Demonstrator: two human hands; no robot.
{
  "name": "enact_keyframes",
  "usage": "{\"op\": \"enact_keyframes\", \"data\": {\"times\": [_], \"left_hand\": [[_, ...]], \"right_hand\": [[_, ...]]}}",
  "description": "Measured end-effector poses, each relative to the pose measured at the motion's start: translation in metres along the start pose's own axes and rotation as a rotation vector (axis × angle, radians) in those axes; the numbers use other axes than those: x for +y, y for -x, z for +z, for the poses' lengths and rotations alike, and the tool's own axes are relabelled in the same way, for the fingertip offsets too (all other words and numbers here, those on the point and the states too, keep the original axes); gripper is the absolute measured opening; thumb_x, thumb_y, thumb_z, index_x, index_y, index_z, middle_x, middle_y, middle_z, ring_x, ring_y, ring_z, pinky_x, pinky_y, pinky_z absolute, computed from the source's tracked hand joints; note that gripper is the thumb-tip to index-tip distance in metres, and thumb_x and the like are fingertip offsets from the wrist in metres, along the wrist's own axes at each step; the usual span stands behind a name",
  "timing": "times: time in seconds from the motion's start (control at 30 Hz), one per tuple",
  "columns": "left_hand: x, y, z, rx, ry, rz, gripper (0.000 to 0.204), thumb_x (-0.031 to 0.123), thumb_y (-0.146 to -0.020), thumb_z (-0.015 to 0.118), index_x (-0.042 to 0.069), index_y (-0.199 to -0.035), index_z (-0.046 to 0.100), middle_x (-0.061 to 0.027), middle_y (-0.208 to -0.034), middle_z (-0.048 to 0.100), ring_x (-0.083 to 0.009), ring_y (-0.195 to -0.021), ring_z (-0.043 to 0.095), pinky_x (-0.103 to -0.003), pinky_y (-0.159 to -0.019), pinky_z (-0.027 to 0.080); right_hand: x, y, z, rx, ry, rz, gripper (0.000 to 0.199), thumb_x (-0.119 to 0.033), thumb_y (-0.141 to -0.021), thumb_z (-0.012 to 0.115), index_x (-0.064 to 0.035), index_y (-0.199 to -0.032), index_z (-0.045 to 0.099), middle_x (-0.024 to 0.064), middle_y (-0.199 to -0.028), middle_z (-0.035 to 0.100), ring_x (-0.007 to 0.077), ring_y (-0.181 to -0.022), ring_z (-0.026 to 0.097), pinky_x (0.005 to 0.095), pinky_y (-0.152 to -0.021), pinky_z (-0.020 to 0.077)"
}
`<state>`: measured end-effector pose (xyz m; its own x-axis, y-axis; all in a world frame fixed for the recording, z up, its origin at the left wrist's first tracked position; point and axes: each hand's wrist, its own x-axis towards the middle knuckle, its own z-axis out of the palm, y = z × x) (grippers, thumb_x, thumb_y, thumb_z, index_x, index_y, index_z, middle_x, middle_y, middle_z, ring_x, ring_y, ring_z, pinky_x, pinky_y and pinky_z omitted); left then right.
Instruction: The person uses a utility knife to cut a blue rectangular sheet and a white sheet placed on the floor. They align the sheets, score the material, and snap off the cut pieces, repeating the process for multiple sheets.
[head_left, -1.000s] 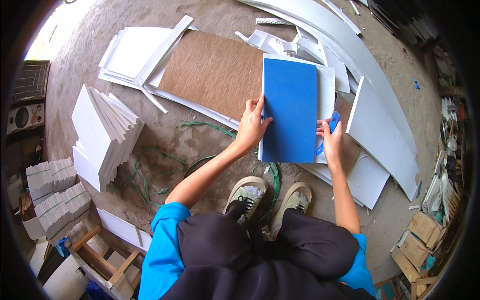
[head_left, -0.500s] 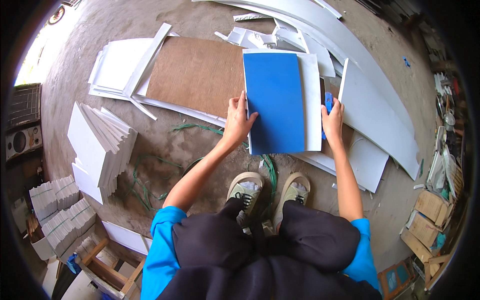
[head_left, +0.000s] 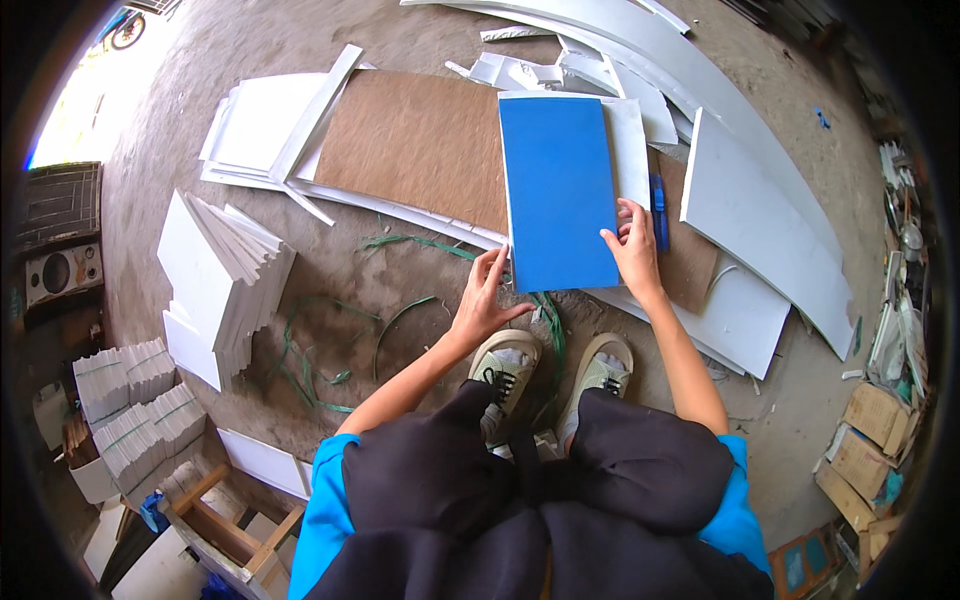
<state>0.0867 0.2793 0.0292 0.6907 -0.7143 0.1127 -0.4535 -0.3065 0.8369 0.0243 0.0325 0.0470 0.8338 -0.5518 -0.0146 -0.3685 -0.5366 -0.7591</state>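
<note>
A blue rectangular panel (head_left: 560, 190) lies on a white sheet (head_left: 630, 150) that shows along its right side, over a brown wooden board (head_left: 415, 150). My left hand (head_left: 487, 305) is at the panel's lower left edge, fingertips against it and thumb spread away. Over the panel's right edge, my right hand (head_left: 635, 250) has its thumb and fingers apart, holding nothing. Just right of that hand, a blue utility knife (head_left: 659, 212) rests on the brown board.
White boards (head_left: 755, 190) and offcuts (head_left: 515, 70) lie beyond and to the right. A leaning stack of white panels (head_left: 215, 285) stands left, with tied bundles (head_left: 150, 430) nearer me. Green strapping (head_left: 300, 370) is strewn on the floor. Cardboard boxes (head_left: 870, 415) line the right.
My right hand has let go of the utility knife and moved left onto the blue panel's edge. My left hand has slid down to the lower left corner. The white sheet shows less.
</note>
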Motion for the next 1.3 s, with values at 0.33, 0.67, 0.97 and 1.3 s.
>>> {"op": "enact_keyframes", "data": {"times": [0.33, 0.67, 0.97, 1.3], "left_hand": [[-0.005, 0.000, 0.006, 0.074, -0.004, -0.027, 0.082, 0.003, -0.056, 0.077, 0.007, -0.129, 0.039, -0.0117, -0.109, 0.045, -0.0227, -0.087, 0.054, -0.033, -0.076, 0.049], [-0.007, 0.000, 0.006, 0.075, 0.018, -0.038, 0.082, -0.002, -0.054, 0.076, 0.010, -0.128, 0.042, -0.0099, -0.108, 0.046, -0.0189, -0.087, 0.057, -0.030, -0.078, 0.053], [-0.009, 0.000, 0.006, 0.047, -0.028, -0.017, 0.076, 0.002, -0.057, 0.075, 0.007, -0.126, 0.043, -0.0113, -0.108, 0.046, -0.0234, -0.087, 0.055, -0.034, -0.075, 0.051], [0.001, 0.001, 0.011, 0.014, -0.146, -0.002, 0.087, 0.008, -0.061, 0.075, 0.002, -0.134, 0.027, -0.0188, -0.117, 0.038, -0.0322, -0.103, 0.046, -0.038, -0.084, 0.045]], "right_hand": [[-0.004, 0.000, -0.002, -0.038, -0.054, 0.085, 0.062, -0.003, -0.070, 0.069, -0.0109, -0.123, 0.039, 0.0085, -0.098, 0.047, 0.0149, -0.070, 0.051, 0.0289, -0.065, 0.0478], [0.000, -0.001, -0.003, -0.076, -0.069, 0.090, 0.066, -0.005, -0.070, 0.069, -0.0135, -0.126, 0.036, 0.0082, -0.098, 0.047, 0.0148, -0.070, 0.053, 0.0295, -0.065, 0.0487], [-0.001, 0.000, -0.007, -0.100, -0.038, 0.087, 0.071, -0.007, -0.069, 0.071, -0.0154, -0.128, 0.033, 0.0084, -0.097, 0.044, 0.0148, -0.071, 0.053, 0.0293, -0.066, 0.0493], [0.004, -0.007, -0.010, -0.137, -0.084, 0.144, 0.074, -0.010, -0.066, 0.074, -0.0128, -0.128, 0.033, 0.0101, -0.099, 0.041, 0.0140, -0.071, 0.054, 0.0268, -0.065, 0.0507]]}}
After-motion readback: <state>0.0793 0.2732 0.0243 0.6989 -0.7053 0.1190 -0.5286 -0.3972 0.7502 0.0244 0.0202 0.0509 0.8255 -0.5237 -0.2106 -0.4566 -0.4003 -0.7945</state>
